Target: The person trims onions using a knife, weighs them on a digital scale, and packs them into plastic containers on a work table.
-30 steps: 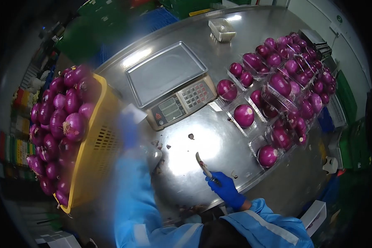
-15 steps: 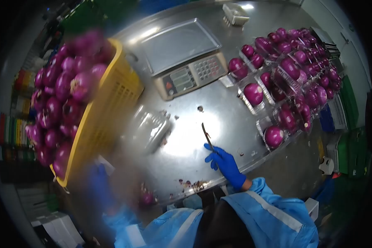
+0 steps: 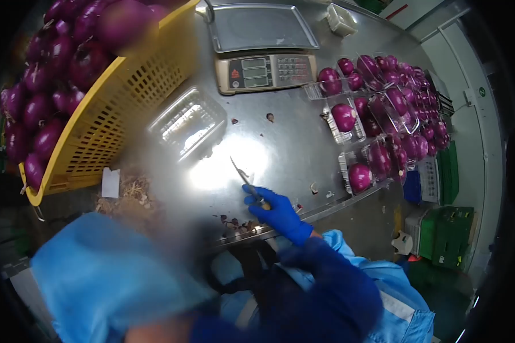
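My right hand (image 3: 277,216), in a blue glove, is closed around the handle of a small curved knife (image 3: 243,178) above the table's front edge. The thin blade points up and left over the metal tabletop. Close to the camera, my left hand (image 3: 340,291) is a large dark blue blur across the lower middle; its fingers cannot be made out. Its light blue sleeve (image 3: 114,271) fills the lower left. Red onions (image 3: 57,111) are heaped in a yellow basket (image 3: 117,123) at the left. A clear plastic tray (image 3: 190,123) lies beside the basket.
Behind stands a weighing scale (image 3: 266,71), with a small stack of plastic trays (image 3: 341,20) to its right. Packed red onions (image 3: 377,157) crowd the table's right side. Onion scraps (image 3: 234,226) lie along the front edge; green crates (image 3: 446,237) stand on the floor.
My left hand has moved from beside the basket to close before the camera at lower middle. The view has shifted; my right hand still holds the knife, now farther left in the picture.
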Demonstrator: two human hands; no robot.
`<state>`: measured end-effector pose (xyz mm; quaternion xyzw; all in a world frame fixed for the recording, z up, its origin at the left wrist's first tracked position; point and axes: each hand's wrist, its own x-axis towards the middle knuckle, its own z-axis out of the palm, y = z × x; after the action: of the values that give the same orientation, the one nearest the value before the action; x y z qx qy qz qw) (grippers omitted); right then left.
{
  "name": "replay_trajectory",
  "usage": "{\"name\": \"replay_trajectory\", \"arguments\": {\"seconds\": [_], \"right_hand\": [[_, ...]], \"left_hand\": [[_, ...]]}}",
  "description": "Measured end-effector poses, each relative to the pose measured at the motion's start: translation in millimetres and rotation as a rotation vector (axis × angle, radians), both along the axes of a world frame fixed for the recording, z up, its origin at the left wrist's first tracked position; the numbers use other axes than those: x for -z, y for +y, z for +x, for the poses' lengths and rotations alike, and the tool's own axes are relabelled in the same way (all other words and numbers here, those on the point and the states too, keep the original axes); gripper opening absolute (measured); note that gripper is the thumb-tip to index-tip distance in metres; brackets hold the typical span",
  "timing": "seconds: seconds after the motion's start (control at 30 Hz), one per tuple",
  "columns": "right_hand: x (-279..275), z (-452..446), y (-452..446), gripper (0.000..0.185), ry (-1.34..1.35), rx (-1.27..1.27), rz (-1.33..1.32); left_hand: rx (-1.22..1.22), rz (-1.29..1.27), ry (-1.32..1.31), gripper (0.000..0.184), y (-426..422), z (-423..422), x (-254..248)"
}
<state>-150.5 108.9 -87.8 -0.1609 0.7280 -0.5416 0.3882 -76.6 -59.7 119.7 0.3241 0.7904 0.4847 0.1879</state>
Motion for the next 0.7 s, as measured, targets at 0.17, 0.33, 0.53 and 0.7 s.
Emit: {"name": "replay_trajectory", "arguments": {"seconds": [0.17, 0.33, 0.53, 0.7], "right_hand": [[8, 14, 12, 0.046, -0.042, 0.037, -0.018], [12, 8, 29, 0.044, 0.074, 0.09, 0.016], [5, 6, 32, 0.045, 0.144, 0.028, 0.063], [6, 2, 33, 0.043, 0.136, 0.089, -0.019]], "left_hand": [[-0.055, -0.003, -0.127, 0.043, 8, 30, 49], [-0.269, -0.16, -0.342, 0.044, -10, 86, 98], [-0.622, -0.385, -0.419, 0.046, -43, 142, 121], [-0.907, -0.594, -0.227, 0.048, -66, 152, 111]]}}
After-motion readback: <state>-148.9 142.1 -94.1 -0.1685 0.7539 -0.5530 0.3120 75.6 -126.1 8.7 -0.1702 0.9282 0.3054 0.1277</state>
